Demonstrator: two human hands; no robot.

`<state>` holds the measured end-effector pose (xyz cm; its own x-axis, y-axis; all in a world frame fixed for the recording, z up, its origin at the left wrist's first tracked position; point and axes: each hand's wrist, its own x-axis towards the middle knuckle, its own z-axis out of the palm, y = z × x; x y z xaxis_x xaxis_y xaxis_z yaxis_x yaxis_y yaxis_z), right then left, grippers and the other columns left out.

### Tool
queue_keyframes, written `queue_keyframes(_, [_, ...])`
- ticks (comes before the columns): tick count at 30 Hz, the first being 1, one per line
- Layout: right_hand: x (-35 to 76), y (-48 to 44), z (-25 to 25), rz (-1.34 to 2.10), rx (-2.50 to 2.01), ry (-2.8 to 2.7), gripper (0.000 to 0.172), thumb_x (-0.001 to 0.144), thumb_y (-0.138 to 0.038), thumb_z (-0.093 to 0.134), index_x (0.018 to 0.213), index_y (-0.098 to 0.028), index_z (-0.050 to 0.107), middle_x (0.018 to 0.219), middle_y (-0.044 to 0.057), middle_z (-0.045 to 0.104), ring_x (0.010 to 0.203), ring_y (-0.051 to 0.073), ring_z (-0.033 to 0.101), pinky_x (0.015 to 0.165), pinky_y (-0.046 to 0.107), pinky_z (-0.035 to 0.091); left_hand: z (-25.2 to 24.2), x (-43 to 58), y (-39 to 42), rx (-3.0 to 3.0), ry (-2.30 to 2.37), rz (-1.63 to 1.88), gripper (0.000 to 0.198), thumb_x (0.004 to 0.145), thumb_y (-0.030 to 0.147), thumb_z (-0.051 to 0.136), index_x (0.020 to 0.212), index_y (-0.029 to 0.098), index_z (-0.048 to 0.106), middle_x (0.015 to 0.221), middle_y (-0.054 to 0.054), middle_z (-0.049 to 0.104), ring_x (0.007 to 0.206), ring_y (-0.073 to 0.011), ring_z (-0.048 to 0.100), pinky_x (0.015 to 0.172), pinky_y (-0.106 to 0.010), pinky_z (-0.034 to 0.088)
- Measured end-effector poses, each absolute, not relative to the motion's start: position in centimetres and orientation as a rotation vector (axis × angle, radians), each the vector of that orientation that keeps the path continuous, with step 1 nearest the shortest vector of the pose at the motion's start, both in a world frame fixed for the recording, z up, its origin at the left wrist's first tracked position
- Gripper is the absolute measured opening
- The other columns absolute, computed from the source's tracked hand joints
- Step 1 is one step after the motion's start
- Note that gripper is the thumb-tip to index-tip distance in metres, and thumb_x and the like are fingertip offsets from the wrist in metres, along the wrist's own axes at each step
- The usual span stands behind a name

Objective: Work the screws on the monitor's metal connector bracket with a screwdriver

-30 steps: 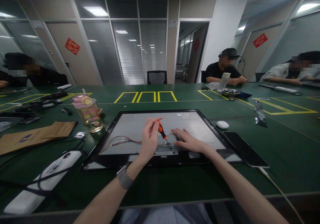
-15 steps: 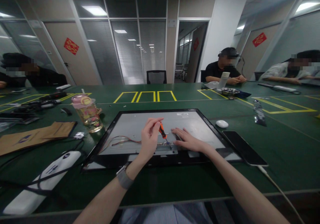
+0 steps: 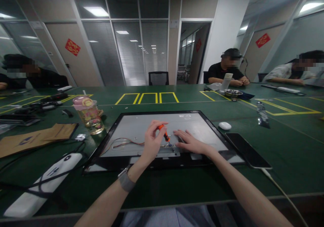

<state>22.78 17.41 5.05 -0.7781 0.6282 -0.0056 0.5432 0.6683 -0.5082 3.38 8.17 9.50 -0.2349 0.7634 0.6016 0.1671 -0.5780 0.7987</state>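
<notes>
A black-framed display panel point(image 3: 131, 125) lies with its grey metal back up on the green table. My left hand point(image 3: 153, 139) is closed around the handle of an orange and black screwdriver point(image 3: 166, 135). The screwdriver leans, its tip down at small parts on a narrow circuit board point(image 3: 170, 146) near the panel's front edge. My right hand point(image 3: 191, 142) rests flat on the panel just right of the tip, fingers stretched out. Thin coloured wires point(image 3: 124, 141) run from the board area toward the panel's left side.
Left of the panel are a pink-lidded drink bottle point(image 3: 88, 115), a brown paper bag point(image 3: 30, 139) and a white device point(image 3: 45, 183) with black cable. On the right lie a phone point(image 3: 248, 151), a white case point(image 3: 224, 125) and a metal bowl point(image 3: 233, 93). Several people sit around the table.
The fingers of my left hand have shifted slightly on the screwdriver handle, and the handle's angle differs a little. My right hand stays in place.
</notes>
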Motion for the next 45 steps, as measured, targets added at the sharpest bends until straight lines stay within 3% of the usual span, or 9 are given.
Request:
queue_keyframes(3, [22.77, 17.40, 5.05, 0.736, -0.970, -2.717, 0.061, 0.092, -0.055, 0.042, 0.142, -0.021, 0.037, 0.152, 0.009, 0.030, 0.142, 0.029, 0.018, 0.114, 0.052, 0.002, 9.31, 3.36, 8.34, 1.589, 1.144, 1.895, 0.019, 0.085, 0.030, 0.058, 0.093, 0.019, 0.071, 0.090, -0.005, 0.055, 0.084, -0.0149, 0.055, 0.078, -0.026, 0.046])
queue_keyframes(8, [22.74, 17.45, 5.01, 0.716, -0.966, -2.722, 0.060, 0.092, -0.053, 0.043, 0.142, -0.019, 0.038, 0.152, 0.010, 0.030, 0.141, 0.029, 0.019, 0.114, 0.052, 0.003, 9.26, 3.31, 8.44, 1.528, 1.015, 1.905, 0.032, 0.092, 0.027, 0.041, 0.104, 0.017, 0.068, 0.109, -0.009, 0.059, 0.101, -0.0190, 0.058, 0.091, -0.033, 0.044])
queue_keyframes(13, [22.80, 17.50, 4.93, 0.736, -0.963, -2.716, 0.060, 0.092, -0.056, 0.042, 0.141, -0.022, 0.039, 0.152, 0.009, 0.029, 0.142, 0.028, 0.018, 0.114, 0.052, 0.003, 9.23, 3.42, 8.18, 1.536, 1.068, 1.873, 0.028, 0.090, 0.028, 0.050, 0.111, 0.018, 0.066, 0.096, -0.007, 0.063, 0.093, -0.0172, 0.060, 0.086, -0.030, 0.046])
queue_keyframes(18, [22.86, 17.34, 5.08, 0.734, -0.960, -2.708, 0.062, 0.092, -0.056, 0.041, 0.143, -0.021, 0.037, 0.152, 0.009, 0.030, 0.142, 0.028, 0.018, 0.115, 0.051, 0.002, 9.10, 3.56, 8.27, 1.607, 1.185, 1.948, 0.017, 0.083, 0.029, 0.062, 0.094, 0.021, 0.072, 0.084, -0.003, 0.052, 0.080, -0.0140, 0.054, 0.078, -0.027, 0.046])
queue_keyframes(24, [22.82, 17.25, 5.22, 0.741, -0.974, -2.712, 0.061, 0.092, -0.055, 0.042, 0.142, -0.021, 0.037, 0.153, 0.008, 0.029, 0.142, 0.029, 0.018, 0.115, 0.051, 0.003, 9.54, 3.39, 8.22, 1.561, 1.123, 1.960, 0.030, 0.092, 0.026, 0.042, 0.100, 0.018, 0.070, 0.105, -0.008, 0.063, 0.101, -0.0186, 0.058, 0.092, -0.032, 0.043])
queue_keyframes(29, [22.77, 17.37, 5.02, 0.737, -0.965, -2.713, 0.060, 0.092, -0.055, 0.042, 0.141, -0.021, 0.038, 0.152, 0.009, 0.030, 0.142, 0.028, 0.018, 0.115, 0.051, 0.004, 9.30, 3.58, 7.96, 1.531, 1.072, 1.919, 0.027, 0.091, 0.028, 0.049, 0.109, 0.018, 0.067, 0.094, -0.006, 0.064, 0.088, -0.0163, 0.060, 0.082, -0.029, 0.047])
queue_keyframes(34, [22.79, 17.41, 4.94, 0.725, -0.956, -2.719, 0.062, 0.092, -0.056, 0.041, 0.142, -0.019, 0.038, 0.151, 0.010, 0.031, 0.142, 0.029, 0.018, 0.114, 0.052, 0.004, 9.05, 3.65, 8.14, 1.582, 1.166, 1.998, 0.016, 0.083, 0.029, 0.061, 0.091, 0.019, 0.071, 0.084, -0.003, 0.053, 0.077, -0.0134, 0.053, 0.073, -0.025, 0.046])
queue_keyframes(40, [22.77, 17.41, 5.04, 0.732, -0.962, -2.716, 0.061, 0.092, -0.056, 0.042, 0.142, -0.020, 0.038, 0.152, 0.010, 0.031, 0.142, 0.029, 0.018, 0.114, 0.052, 0.003, 9.26, 3.23, 8.49, 1.525, 1.114, 1.991, 0.030, 0.091, 0.027, 0.044, 0.096, 0.019, 0.072, 0.101, -0.007, 0.060, 0.095, -0.0178, 0.057, 0.084, -0.029, 0.045])
queue_keyframes(45, [22.76, 17.44, 4.98, 0.730, -0.958, -2.712, 0.061, 0.092, -0.056, 0.042, 0.141, -0.020, 0.038, 0.151, 0.010, 0.031, 0.142, 0.029, 0.018, 0.114, 0.052, 0.004, 9.32, 3.36, 8.27, 1.529, 1.099, 1.953, 0.026, 0.090, 0.026, 0.048, 0.107, 0.019, 0.067, 0.093, -0.006, 0.061, 0.088, -0.0164, 0.059, 0.081, -0.028, 0.046])
